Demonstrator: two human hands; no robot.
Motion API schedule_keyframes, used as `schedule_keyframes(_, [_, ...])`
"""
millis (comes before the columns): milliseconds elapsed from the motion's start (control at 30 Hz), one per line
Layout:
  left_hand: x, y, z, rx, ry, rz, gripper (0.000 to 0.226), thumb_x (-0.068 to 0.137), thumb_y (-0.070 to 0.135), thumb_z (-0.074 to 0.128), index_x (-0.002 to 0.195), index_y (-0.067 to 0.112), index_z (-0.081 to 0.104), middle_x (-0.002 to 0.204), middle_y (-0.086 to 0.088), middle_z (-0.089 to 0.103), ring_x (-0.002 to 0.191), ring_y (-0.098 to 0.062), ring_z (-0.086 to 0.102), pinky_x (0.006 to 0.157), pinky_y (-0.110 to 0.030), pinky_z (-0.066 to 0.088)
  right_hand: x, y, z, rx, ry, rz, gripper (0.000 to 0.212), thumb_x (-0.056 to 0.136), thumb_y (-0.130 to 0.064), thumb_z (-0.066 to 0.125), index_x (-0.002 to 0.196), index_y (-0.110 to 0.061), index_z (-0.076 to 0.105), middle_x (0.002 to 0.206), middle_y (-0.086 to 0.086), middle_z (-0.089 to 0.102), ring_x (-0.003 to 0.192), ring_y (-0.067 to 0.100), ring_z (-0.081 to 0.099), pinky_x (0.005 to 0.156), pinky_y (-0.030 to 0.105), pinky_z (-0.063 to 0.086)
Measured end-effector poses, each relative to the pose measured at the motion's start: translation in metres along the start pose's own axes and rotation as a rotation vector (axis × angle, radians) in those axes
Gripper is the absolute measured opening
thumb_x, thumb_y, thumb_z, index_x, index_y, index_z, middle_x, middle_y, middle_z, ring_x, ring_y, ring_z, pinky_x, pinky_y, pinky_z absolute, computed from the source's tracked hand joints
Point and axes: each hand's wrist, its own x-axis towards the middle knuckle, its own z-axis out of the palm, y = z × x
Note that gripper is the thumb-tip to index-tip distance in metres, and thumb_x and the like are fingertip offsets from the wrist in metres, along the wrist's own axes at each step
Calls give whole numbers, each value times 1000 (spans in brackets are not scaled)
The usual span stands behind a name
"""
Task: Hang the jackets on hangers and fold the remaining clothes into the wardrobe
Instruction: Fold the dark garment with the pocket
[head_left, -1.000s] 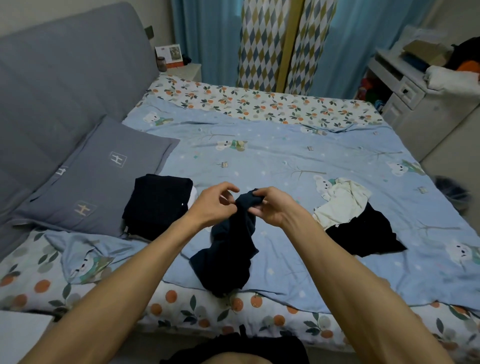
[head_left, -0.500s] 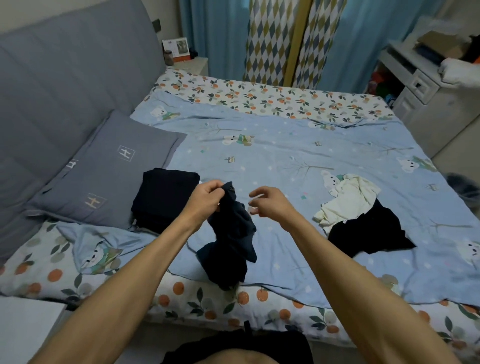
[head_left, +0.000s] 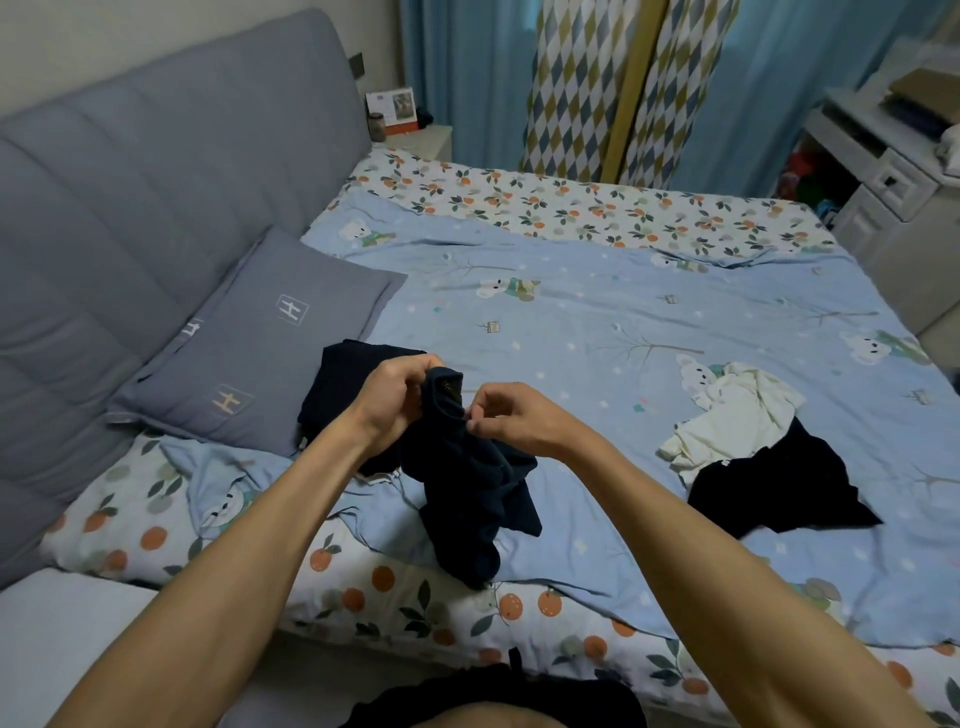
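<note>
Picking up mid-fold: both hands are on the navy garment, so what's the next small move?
Probably draw the hands apart to open it: the left hand and right hand pinch the bunched top of the navy garment, whose rest hangs crumpled onto the bed.

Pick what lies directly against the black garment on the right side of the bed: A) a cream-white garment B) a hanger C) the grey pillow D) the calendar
A: the cream-white garment lies crumpled with its lower edge meeting the black garment on the blue duvet; the grey pillow sits far off at the headboard side.
</note>
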Motion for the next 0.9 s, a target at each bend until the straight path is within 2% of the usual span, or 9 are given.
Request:
schedule_keyframes(100, [-4, 2, -3, -22, -4, 0, 17, 61, 25, 57, 58, 12, 47, 68, -9, 36, 64, -20, 34, 63, -33, 29, 5, -11, 5, -5, -38, -33, 40, 83, -22, 71, 120, -32, 62, 119, -2, 67, 88, 12, 69, 85, 34, 57])
schedule_keyframes(167, [-7, 2, -6, -5, 7, 6, 16, 63, 24, 54, 59, 12, 45, 68, -9, 35, 64, -18, 33, 62, -33, 29, 8, -16, 6, -62, -63, -59, 44, 84, -22, 69, 125, -38, 62, 120, -3, 67, 76, 8, 65, 79, 28, 56])
schedule_keyframes(300, [-12, 2, -11, -4, 42, 17, 16, 70, 19, 47, 58, 17, 37, 63, -4, 27, 60, -13, 26, 57, -30, 24, 9, -19, 8, -15, -27, -72, 15, 88, -14, 68, 103, -17, 70, 104, 2, 69, 71, 12, 61, 70, 25, 49])
schedule_keyframes(467, [-15, 1, -13, 25, 61, 15, 15, 71, 19, 45, 62, 17, 33, 63, -1, 27, 58, -11, 26, 53, -27, 24, 10, -26, 13, 149, 24, -77, 10, 91, -15, 68, 95, -23, 71, 89, -6, 70, 80, 18, 64, 74, 30, 51])
schedule_keyframes(533, [-15, 1, -14, 43, 55, 25, 13, 72, 18, 44, 61, 15, 36, 63, -2, 31, 57, -11, 30, 53, -25, 27, 11, -25, 14, 171, 38, -87, 6, 91, -14, 69, 88, -19, 70, 82, -4, 69, 78, 17, 62, 77, 39, 52])
schedule_keyframes(667, [-18, 3, -14, 90, 27, 43, 11, 74, 14, 46, 67, 7, 50, 67, -10, 43, 58, -11, 42, 53, -21, 35, 12, -27, 13, 252, 28, -106, 21, 89, -15, 70, 109, -21, 71, 100, 4, 70, 84, 23, 63, 86, 43, 53])
schedule_keyframes(767, [-16, 1, -16, 143, 43, 28, 16, 83, 11, 46, 83, 1, 58, 80, -13, 47, 63, -15, 41, 54, -22, 34, 14, -29, 11, 214, 29, -98, 6, 88, -14, 71, 91, -18, 73, 81, -6, 67, 85, 17, 63, 93, 46, 50])
schedule_keyframes(833, [-14, -1, -19, 147, 66, 24, 17, 81, 15, 47, 84, 3, 58, 81, -12, 47, 65, -19, 39, 57, -26, 33, 15, -29, 10, 180, 58, -79, 8, 89, -12, 70, 83, -17, 69, 81, -3, 65, 83, 13, 61, 92, 43, 50])
schedule_keyframes(900, [-14, -2, -20, 160, 85, 37, 19, 78, 21, 48, 82, 4, 57, 78, -10, 44, 66, -19, 37, 59, -30, 29, 16, -29, 9, 205, 111, -76, 11, 91, -8, 67, 82, -10, 61, 77, 2, 62, 73, 11, 58, 78, 30, 50])
